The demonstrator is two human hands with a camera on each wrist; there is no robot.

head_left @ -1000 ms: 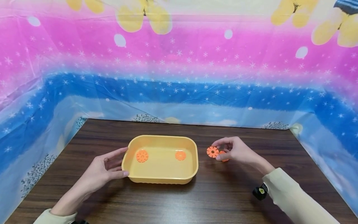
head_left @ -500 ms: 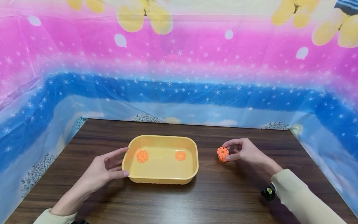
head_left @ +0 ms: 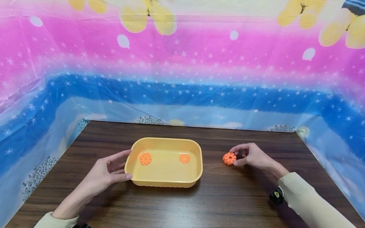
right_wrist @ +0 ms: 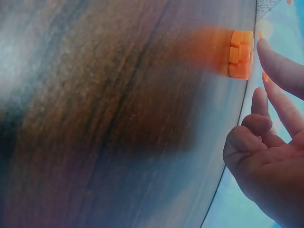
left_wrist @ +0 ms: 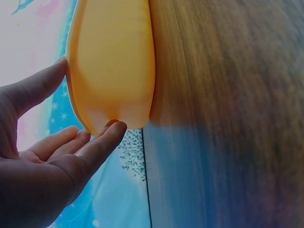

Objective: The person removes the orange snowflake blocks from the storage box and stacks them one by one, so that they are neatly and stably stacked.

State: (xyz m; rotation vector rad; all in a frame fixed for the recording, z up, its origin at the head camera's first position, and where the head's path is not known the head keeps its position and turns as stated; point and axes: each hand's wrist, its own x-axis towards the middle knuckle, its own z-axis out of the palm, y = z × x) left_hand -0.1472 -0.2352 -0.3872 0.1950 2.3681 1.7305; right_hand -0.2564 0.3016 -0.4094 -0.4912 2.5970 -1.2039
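Pinching an orange, notched plastic disc [head_left: 230, 157] between thumb and fingertip, the right hand [head_left: 253, 155] holds it just above a small orange stack of similar discs [right_wrist: 241, 54] on the dark wood-grain table [head_left: 182, 205], right of the yellow, round-cornered plastic tray [head_left: 162, 171]. The left hand [head_left: 99, 174], fingers spread, touches the tray's left end. Stacking seems partway: the pinched disc isn't released, and the left disc [head_left: 145, 159] and right disc [head_left: 184, 158] sit apart inside the tray.
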